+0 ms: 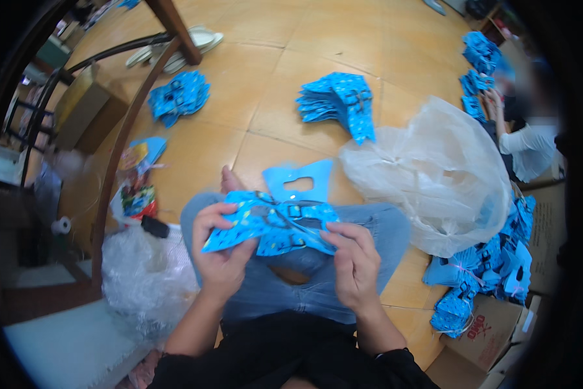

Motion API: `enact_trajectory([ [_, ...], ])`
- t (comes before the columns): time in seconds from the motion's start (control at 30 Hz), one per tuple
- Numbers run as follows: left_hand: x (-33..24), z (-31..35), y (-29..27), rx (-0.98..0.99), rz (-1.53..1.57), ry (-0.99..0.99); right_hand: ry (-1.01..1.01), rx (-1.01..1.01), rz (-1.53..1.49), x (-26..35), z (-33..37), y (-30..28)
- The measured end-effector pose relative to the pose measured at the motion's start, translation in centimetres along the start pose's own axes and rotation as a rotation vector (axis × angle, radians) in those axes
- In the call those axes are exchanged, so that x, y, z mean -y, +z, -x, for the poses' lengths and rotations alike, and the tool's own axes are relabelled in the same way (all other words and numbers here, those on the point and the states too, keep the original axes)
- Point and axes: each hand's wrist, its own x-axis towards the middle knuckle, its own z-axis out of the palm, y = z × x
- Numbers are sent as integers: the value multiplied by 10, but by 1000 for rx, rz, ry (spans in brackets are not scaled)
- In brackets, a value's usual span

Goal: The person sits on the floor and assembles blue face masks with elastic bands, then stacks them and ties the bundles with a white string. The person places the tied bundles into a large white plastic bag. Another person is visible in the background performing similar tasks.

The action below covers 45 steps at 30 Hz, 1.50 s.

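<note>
Over my lap I hold a blue patterned piece with dark straps and small black buckles; its exact kind I cannot make out. My left hand grips its left end, thumb below and fingers on top. At the right end my right hand pinches the edge between thumb and fingers. Just beyond it, a plain light-blue card with a cut-out opening lies on or near my legs.
Stacks of similar blue pieces lie on the tiled floor ahead. A large clear plastic bag is to my right, above a blue heap and a cardboard box. Another person sits far right. Crumpled plastic lies left.
</note>
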Motion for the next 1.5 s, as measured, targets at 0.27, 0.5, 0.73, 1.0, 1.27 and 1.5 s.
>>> enact_trajectory([
  [0.27,0,-13,0,123,-29,103,1016,229,-1013,-39,-3,-3],
  [0.5,30,3,28,297,-237,-278,834,-203,-1109,-103,-55,-21],
  [0.73,62,24,40,919,-788,67,753,-535,-1014,-224,-141,-2],
  [1.0,78,23,41,837,-851,88,976,-566,-516,-286,-146,22],
  [1.27,48,-9,30,422,-703,180,820,17,-508,-156,-67,3],
  [1.5,17,-9,23,433,-716,418,754,278,-1046,-59,-3,-22],
])
